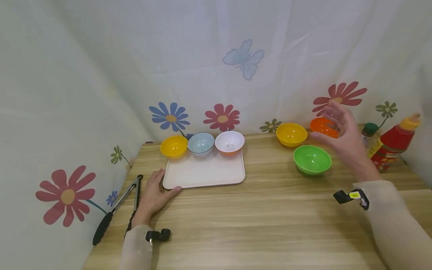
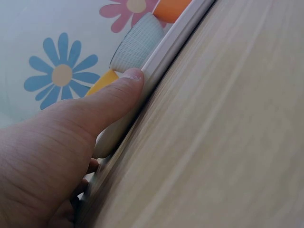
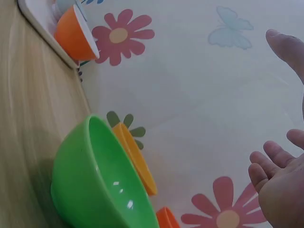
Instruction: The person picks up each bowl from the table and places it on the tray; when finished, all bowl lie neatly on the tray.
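Observation:
My left hand (image 1: 154, 195) rests at the near left corner of a white tray (image 1: 202, 175), its thumb (image 2: 116, 97) along the front edge and its fingers by the left side. Three bowls stand in a row at the tray's back: a yellow bowl (image 1: 174, 146), a light blue bowl (image 1: 201, 143) and a bowl white inside and orange outside (image 1: 230, 143). Raised at the right, my right hand (image 1: 345, 137) is empty, its fingers and thumb spread. In the head view it overlaps an orange bowl (image 1: 320, 126). Nearby stand a green bowl (image 1: 312, 160) and another yellow bowl (image 1: 291, 135).
Tongs (image 1: 125, 198) with black handles lie left of my left hand. Beyond my right wrist stand a red squeeze bottle (image 1: 393, 146) with a yellow cap and a small green-capped jar (image 1: 370, 129). A flower-printed curtain (image 1: 202, 71) hangs behind the wooden table (image 1: 256, 225).

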`<move>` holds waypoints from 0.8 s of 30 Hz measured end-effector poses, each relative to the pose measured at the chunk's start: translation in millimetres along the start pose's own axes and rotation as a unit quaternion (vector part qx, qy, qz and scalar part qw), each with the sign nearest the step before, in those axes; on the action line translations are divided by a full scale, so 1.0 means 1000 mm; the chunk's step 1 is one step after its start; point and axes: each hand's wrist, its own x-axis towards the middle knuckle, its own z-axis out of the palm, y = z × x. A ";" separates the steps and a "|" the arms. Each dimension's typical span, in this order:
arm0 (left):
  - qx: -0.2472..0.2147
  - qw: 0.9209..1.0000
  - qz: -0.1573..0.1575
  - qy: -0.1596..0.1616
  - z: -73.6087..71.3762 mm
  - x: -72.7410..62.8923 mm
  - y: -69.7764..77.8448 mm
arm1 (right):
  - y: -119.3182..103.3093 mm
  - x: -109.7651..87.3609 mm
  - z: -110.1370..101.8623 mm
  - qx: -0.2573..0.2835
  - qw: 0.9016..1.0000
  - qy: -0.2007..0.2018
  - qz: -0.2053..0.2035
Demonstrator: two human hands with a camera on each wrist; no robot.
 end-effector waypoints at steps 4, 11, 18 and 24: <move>0.000 1.000 -0.003 -0.001 0.001 -0.001 0.001 | 0.017 -0.010 -0.012 -0.011 1.000 -0.002 0.012; 0.000 1.000 -0.002 0.002 0.002 -0.001 0.000 | 0.039 -0.022 -0.018 -0.010 0.999 -0.031 0.041; 0.001 1.000 -0.002 -0.003 0.004 -0.001 -0.001 | 0.064 -0.037 -0.018 -0.012 0.994 -0.071 0.079; 0.003 1.000 -0.007 -0.001 0.001 -0.002 0.000 | 0.083 -0.045 -0.015 0.002 0.992 -0.100 0.078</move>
